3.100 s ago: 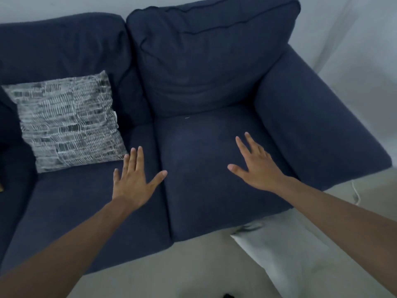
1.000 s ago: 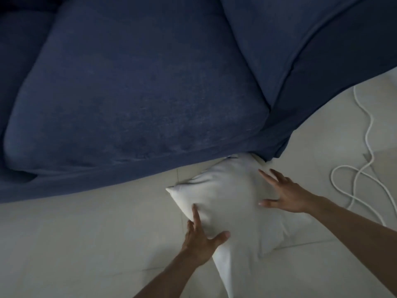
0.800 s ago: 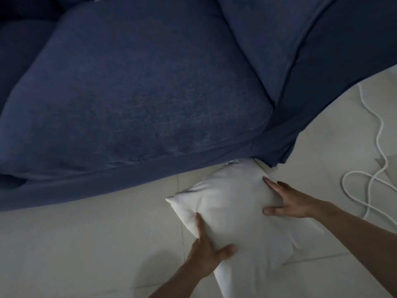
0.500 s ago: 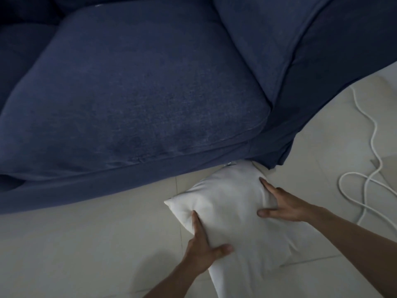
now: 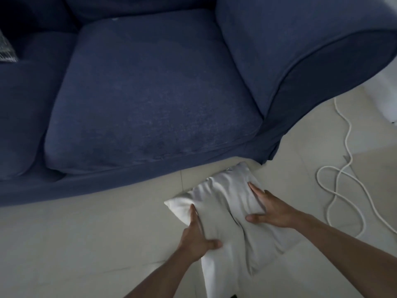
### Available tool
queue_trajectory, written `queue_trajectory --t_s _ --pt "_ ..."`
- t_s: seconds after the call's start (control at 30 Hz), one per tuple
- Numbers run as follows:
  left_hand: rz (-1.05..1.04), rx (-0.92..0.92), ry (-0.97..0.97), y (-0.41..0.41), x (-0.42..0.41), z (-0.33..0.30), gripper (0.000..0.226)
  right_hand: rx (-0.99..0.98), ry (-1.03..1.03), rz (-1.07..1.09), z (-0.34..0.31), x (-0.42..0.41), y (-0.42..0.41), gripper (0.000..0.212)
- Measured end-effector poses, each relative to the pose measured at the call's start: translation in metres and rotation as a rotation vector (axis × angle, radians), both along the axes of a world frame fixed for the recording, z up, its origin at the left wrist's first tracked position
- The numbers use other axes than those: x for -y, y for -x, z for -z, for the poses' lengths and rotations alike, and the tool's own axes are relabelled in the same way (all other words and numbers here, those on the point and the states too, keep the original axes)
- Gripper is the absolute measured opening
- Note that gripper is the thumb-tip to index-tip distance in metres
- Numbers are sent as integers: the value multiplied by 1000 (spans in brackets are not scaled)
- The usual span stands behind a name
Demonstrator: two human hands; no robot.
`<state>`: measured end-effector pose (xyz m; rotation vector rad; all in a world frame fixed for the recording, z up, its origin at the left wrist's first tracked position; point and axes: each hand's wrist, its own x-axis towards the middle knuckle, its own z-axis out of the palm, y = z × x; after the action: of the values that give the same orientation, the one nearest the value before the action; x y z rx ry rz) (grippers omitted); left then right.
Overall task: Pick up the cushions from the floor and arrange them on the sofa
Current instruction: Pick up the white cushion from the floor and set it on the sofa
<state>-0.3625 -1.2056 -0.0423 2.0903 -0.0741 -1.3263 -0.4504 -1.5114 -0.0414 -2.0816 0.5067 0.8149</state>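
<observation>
A white cushion (image 5: 225, 203) lies on the pale tiled floor just in front of the dark blue sofa (image 5: 150, 87), near its right armrest. My left hand (image 5: 197, 237) grips the cushion's near left edge, thumb on top and fingers tucked under. My right hand (image 5: 270, 209) presses and clutches its right side, and the fabric bunches into folds between both hands. A grey patterned cushion (image 5: 6, 50) shows only as a sliver at the far left of the sofa.
A white cable (image 5: 341, 168) loops over the floor to the right of the cushion. The sofa's right armrest (image 5: 300, 50) rises beside the bare seat pad. Something white stands at the far right edge (image 5: 384, 93).
Both hands have squeezed inward on the white cushion, wrinkling it and pulling it slightly away from the sofa's base. Three seconds ago both hands hovered open over the sofa seat.
</observation>
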Motion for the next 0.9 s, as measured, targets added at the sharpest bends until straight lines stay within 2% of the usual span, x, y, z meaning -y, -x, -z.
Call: queue_trajectory --t_s 0.43,0.9 --pt "-88 -16 5 14 -62 -189 153 -8 -11 2 -180 -61 7 129" --pt "-91 100 13 -20 -112 -363 149 195 -46 3 -367 -106 -22 118"
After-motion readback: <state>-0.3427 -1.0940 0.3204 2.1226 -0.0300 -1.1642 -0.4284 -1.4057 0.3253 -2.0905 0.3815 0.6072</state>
